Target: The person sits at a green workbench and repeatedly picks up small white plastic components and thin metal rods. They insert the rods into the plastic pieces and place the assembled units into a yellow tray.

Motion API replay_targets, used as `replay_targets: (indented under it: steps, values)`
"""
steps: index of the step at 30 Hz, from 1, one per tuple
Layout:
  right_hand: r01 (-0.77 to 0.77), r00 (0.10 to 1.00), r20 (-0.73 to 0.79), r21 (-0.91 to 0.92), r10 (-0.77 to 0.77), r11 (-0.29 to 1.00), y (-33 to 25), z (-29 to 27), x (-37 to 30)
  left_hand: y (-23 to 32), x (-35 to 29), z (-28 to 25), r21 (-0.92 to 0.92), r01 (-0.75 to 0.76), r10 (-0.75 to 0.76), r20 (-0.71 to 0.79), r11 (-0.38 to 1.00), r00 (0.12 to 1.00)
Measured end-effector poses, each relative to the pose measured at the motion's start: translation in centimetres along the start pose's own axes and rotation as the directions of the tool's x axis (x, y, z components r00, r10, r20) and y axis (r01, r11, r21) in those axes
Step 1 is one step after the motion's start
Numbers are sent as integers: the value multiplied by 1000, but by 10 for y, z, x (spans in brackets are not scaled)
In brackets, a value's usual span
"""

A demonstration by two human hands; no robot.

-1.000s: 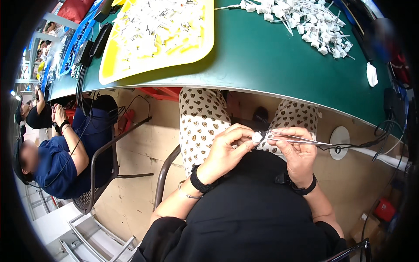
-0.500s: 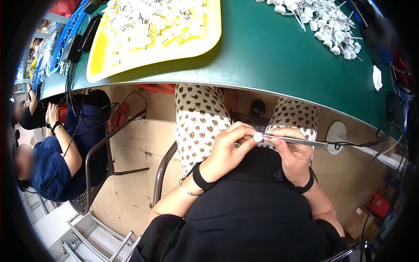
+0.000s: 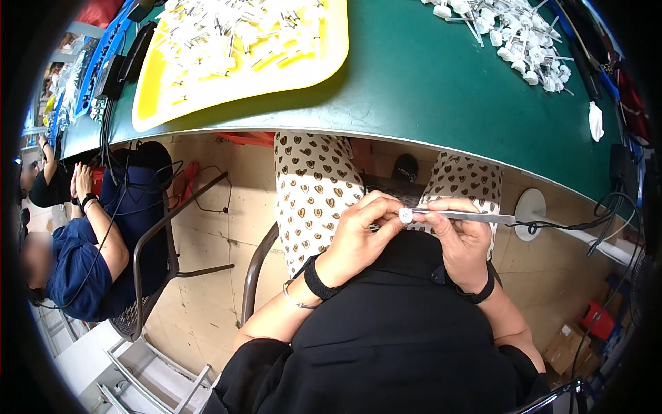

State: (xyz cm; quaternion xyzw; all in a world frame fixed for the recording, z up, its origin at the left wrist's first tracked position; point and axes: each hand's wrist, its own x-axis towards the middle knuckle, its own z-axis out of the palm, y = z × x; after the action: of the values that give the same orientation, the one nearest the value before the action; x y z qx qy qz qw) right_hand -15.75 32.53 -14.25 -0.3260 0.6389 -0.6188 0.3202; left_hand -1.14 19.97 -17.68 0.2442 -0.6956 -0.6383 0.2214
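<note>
Over my lap, my left hand (image 3: 362, 231) pinches a small round white plastic part (image 3: 405, 215) between thumb and fingertips. My right hand (image 3: 463, 241) is closed on a slim, flat metal tweezers-like tool (image 3: 493, 217). Its broad end sticks out to the right, and its narrow end points left at the white part. Tip and part meet or nearly meet; my fingers partly hide the spot. Both hands are close together, just in front of the table's near edge.
On the green table (image 3: 414, 90), a yellow tray (image 3: 276, 86) holds many white parts with metal pins. A pile of similar white parts (image 3: 527, 52) lies at the far right, near a small white object (image 3: 596, 123). Cables (image 3: 607, 221) hang at right. A co-worker (image 3: 83, 255) sits at left.
The white part has turned a little, so its round face shows more fully. The metal tool has tilted slightly closer to level. Both hands keep nearly the same place.
</note>
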Motion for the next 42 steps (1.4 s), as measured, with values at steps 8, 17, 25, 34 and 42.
replay_targets:
  steps: [8, 17, 25, 34, 42]
  values:
    - [26, 1000, 3, -11, -26, 1000, -1, 0, 0, 3, 0, 2, 17, -45, 45, -7, 999, 999]
    - [16, 1000, -14, 15, -15, 1000, -1, 1, -1, 1, -1, 3, 41, -45, 46, -10, 998, 999]
    - [12, 1000, -18, -15, -12, 1000, -1, 1, 0, 1, -1, 3, 39, -29, 29, -12, 999, 999]
    - [-10, 1000, -13, 12, 10, 1000, -7, 1, 1, 2, -2, 3, 54, -16, 17, -23, 998, 1000]
    - [6, 1000, -11, -42, -7, 999, -6, 0, 1, 3, -2, 4, 71, -42, 44, -27, 997, 999]
